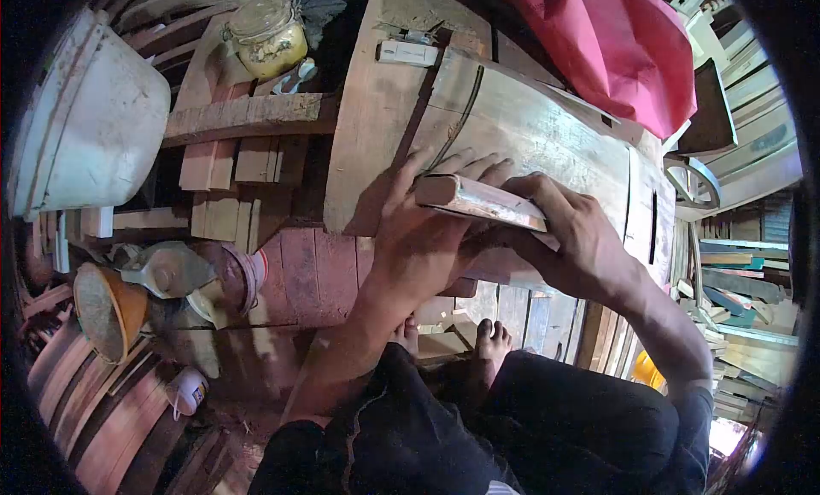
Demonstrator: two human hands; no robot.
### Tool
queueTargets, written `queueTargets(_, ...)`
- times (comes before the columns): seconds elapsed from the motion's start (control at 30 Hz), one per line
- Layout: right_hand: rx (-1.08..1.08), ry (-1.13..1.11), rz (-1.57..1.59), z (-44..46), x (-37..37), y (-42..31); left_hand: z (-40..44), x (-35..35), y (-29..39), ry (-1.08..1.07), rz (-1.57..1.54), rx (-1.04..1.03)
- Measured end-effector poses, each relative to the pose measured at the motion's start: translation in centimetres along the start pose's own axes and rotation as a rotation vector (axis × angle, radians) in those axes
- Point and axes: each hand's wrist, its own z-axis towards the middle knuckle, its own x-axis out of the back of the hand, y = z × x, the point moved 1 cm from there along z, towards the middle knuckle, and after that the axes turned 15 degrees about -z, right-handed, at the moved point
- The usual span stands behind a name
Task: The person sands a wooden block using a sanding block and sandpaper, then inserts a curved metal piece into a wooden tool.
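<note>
A narrow wooden block [483,199] with worn, pale edges is in front of me, tilted down to the right. My right hand [571,217] is closed around its right end, fingers curled over the edge. Behind and under the block's left end is my left hand [420,226], its fingers stretched out and spread toward the board. The block hides part of that hand, so I cannot tell how firmly they touch. Beneath both hands lies a wide, smooth wooden board [547,132] with a dark curved strip [461,119] along its left side.
A pink sheet [611,51] drapes over the far right. A small pale box [408,52] and a glass jar [269,38] stand at the back. Left are a white tub [102,111], an orange bowl [111,311] and a small cup [188,388]. Wood offcuts [743,281] pile up right.
</note>
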Motion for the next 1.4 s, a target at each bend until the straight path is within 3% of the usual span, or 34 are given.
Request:
queueTargets(0.2,0.012,-0.056,-0.082,1.0,0.1,0.3,-0.9,0.1,-0.8,-0.049,0.047,0.001)
queueTargets(0.3,-0.012,0.056,-0.146,1.1,-0.1,0.5,-0.5,0.1,-0.3,-0.041,0.052,0.007)
queueTargets(0.4,0.233,0.069,-0.138,0.7,-0.1,0.0,-0.5,0.2,-1.0,-0.035,0.063,-0.065)
queueTargets(0.5,0.095,0.030,-0.175,1.0,0.1,1.6,-0.1,0.1,0.1,0.083,0.012,-0.003)
queueTargets(0.53,0.035,0.096,-0.166,1.2,0.1,2.2,-0.2,0.3,-0.1,-0.101,0.142,0.123)
queueTargets(0.63,0.070,0.072,-0.216,0.5,-0.7,1.8,0.0,0.4,0.1,0.066,-0.013,-0.021)
queueTargets(0.67,0.159,0.066,-0.200,0.1,-0.7,1.3,-0.2,0.5,-0.5,0.014,0.000,-0.029)
queueTargets(0.77,0.052,0.042,-0.183,0.4,-0.4,0.8,0.1,0.3,-0.1,0.053,-0.007,-0.005)
queueTargets(0.83,-0.085,0.094,-0.101,1.2,-0.1,0.8,0.3,0.8,0.7,-0.111,0.138,0.142)
queueTargets(0.97,0.039,0.024,-0.064,0.1,-0.9,-0.5,-0.4,0.1,-0.3,0.066,-0.042,-0.032)
queueTargets(1.03,-0.001,0.069,-0.046,0.2,-0.9,-0.1,-0.6,0.3,-0.2,-0.088,-0.068,0.213)
queueTargets(1.07,-0.038,0.118,-0.022,0.3,-0.8,0.1,-0.4,0.9,-0.1,-0.205,0.005,0.224)
queueTargets(1.1,-0.035,0.120,-0.021,0.5,-0.6,0.3,-0.3,1.0,0.2,-0.205,0.009,0.224)
queueTargets(1.17,-0.150,0.061,0.197,0.7,0.2,0.5,-0.2,1.1,0.8,-0.005,-0.003,0.011)
queueTargets(1.3,-0.134,0.097,0.306,0.4,0.3,0.1,-0.1,1.4,0.8,-0.097,-0.022,0.041)
queueTargets(1.4,-0.065,0.101,0.145,0.5,0.0,0.0,-0.1,1.2,0.7,-0.078,-0.080,0.070)
